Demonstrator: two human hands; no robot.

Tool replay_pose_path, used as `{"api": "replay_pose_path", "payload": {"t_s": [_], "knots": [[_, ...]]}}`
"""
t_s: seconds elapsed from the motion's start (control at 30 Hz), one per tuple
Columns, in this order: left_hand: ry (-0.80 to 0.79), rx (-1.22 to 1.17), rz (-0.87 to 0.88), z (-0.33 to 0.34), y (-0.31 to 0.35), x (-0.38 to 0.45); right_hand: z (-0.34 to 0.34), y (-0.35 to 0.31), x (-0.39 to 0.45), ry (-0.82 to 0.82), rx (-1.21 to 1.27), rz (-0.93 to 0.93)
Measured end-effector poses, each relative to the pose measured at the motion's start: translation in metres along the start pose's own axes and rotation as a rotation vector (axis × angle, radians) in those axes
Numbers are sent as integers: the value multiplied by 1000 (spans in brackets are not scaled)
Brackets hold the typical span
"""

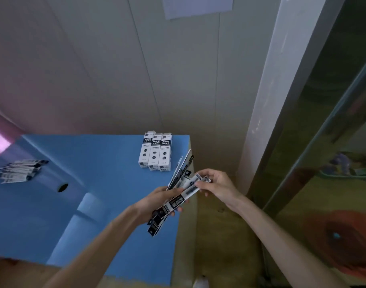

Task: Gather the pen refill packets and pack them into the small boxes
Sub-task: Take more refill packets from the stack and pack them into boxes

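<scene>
Both hands held a fanned bunch of refill packets (179,197): the left hand (157,201) gripped it, the right hand (216,185) pinched one packet's end. Three small boxes (155,151) stood at twelve o'clock, more packets (22,170) lay at nine; print unreadable.

Both forearms extend forward, converging at centre. Left hand (157,201): palm up, fingers curled around a fanned bundle of refill packets (179,192). Right hand (216,185): thumb and fingertips pinch the upper end of one packet
</scene>
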State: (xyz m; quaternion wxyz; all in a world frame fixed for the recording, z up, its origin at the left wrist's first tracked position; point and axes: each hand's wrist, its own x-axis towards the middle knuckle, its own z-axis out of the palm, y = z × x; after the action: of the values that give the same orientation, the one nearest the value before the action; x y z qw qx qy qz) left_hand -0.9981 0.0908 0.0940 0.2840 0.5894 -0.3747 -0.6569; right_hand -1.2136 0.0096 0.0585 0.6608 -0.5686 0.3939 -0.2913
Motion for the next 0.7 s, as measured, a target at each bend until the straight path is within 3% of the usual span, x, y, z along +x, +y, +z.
{"api": "replay_pose_path", "payload": {"t_s": [0.47,0.63,0.7], "knots": [[108,-54,9,-26,31,53,-26,-19,98,-156,-119,-100],[185,-122,52,-52,47,81,-25,-33,151,-150,-280,-121],[197,-119,63,-66,50,89,-22,-41,172,-165,-455,-196]]}}
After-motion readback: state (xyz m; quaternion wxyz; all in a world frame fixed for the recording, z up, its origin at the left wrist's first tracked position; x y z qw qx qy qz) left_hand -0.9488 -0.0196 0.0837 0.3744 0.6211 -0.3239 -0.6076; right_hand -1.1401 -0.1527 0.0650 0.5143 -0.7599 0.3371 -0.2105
